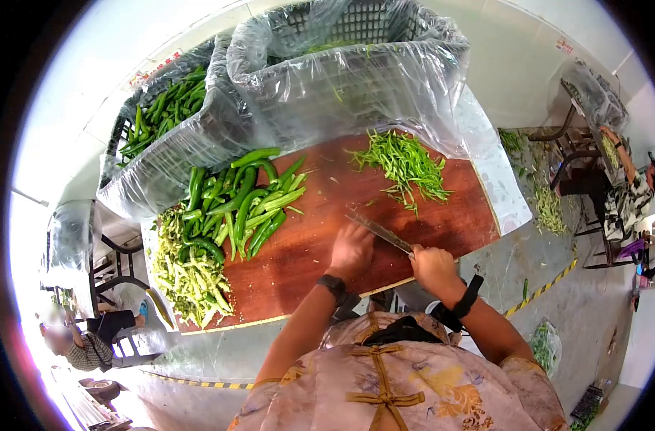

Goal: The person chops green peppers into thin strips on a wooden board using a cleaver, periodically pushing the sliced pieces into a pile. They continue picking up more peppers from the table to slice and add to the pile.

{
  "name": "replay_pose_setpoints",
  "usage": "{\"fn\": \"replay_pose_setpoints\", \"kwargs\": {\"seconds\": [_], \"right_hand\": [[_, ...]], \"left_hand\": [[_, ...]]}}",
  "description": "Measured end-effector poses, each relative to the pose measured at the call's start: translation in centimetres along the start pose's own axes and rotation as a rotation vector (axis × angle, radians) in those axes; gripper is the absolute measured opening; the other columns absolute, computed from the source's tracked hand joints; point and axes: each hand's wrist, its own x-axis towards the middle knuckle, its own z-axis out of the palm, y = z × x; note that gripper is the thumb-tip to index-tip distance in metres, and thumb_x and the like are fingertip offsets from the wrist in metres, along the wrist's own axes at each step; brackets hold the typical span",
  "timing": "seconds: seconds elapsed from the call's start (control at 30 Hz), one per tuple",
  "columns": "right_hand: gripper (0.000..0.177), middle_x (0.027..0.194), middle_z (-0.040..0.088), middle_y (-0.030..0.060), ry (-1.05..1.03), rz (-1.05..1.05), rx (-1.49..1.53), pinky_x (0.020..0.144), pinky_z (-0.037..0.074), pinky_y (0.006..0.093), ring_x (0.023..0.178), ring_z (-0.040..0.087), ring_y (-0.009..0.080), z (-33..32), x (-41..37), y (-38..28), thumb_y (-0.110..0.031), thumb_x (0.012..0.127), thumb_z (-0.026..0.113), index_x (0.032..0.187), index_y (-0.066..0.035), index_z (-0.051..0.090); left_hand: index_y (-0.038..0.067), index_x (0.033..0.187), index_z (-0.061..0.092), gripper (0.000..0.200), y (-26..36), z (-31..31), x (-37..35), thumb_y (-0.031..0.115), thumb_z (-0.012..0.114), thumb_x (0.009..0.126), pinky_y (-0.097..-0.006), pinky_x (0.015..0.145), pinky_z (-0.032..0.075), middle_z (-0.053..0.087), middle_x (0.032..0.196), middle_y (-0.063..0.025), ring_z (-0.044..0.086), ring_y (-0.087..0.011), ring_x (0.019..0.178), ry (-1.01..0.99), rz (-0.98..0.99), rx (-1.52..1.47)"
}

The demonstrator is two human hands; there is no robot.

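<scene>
My right hand [435, 273] is closed round the handle of a kitchen knife [385, 233], whose blade points to the upper left over the reddish-brown board [298, 269]. Near the blade's tip is my left hand [352, 251], low over the board; motion smears its fingers, and anything under them is hidden. Beyond the knife lies a pile of shredded green peppers [406, 165]. Whole and halved long green peppers [245, 205] are heaped at the board's left. Beside them, a pile of pale pepper cores and seeds [187, 276] reaches the left edge.
Behind the board stand two plastic-lined crates: a left crate [155, 154] with whole green peppers and a larger crate [349, 86] with some green pieces. Another person [625, 194] works at far right, and one person [90, 345] sits at far left. Greens [550, 205] litter the floor.
</scene>
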Motion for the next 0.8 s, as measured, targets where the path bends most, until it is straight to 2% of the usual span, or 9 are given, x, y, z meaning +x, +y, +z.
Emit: {"fn": "replay_pose_setpoints", "kwargs": {"seconds": [0.27, 0.4, 0.53, 0.8], "right_hand": [[0.018, 0.06, 0.059, 0.0185, -0.002, -0.028, -0.001, 0.054, 0.048, 0.0466, 0.059, 0.06, 0.0368, -0.3, -0.1, -0.3, -0.019, 0.084, 0.053, 0.079, -0.002, 0.056], [0.019, 0.061, 0.059, 0.0186, 0.039, -0.058, 0.046, 0.054, 0.048, 0.0466, 0.059, 0.06, 0.0369, 0.7, 2.1, -1.1, -0.019, 0.084, 0.052, 0.079, -0.002, 0.056], [0.02, 0.063, 0.06, 0.0191, -0.023, -0.025, 0.015, 0.054, 0.048, 0.0468, 0.059, 0.06, 0.0372, 1.3, 4.2, -1.7, -0.019, 0.085, 0.051, 0.079, -0.001, 0.056], [0.019, 0.065, 0.06, 0.0186, -0.001, -0.02, 0.003, 0.056, 0.048, 0.0472, 0.061, 0.06, 0.0375, 1.0, 2.9, -1.2, -0.019, 0.085, 0.051, 0.079, -0.002, 0.057]], "left_hand": [[0.007, 0.095, 0.063, 0.026, -0.3, 0.1, 0.0, 0.01, 0.058, 0.07, -0.0408, 0.08, 0.043, 0.056, 0.109, -0.0076, 0.051, -0.0276, 0.101, 0.039, 0.021, -0.048], [0.006, 0.093, 0.063, 0.025, -0.3, 0.2, -0.1, 0.008, 0.058, 0.068, -0.0408, 0.081, 0.043, 0.057, 0.107, -0.008, 0.051, -0.0279, 0.101, 0.035, 0.014, -0.077], [0.005, 0.092, 0.062, 0.024, -0.1, 0.3, 0.1, 0.007, 0.058, 0.068, -0.0414, 0.083, 0.043, 0.056, 0.106, -0.0086, 0.051, -0.0287, 0.101, 0.049, 0.006, -0.093], [0.004, 0.097, 0.061, 0.028, -0.2, -0.2, -0.2, 0.007, 0.058, 0.069, -0.0417, 0.085, 0.042, 0.055, 0.107, -0.0109, 0.051, -0.0305, 0.101, 0.058, 0.03, -0.109]]}}
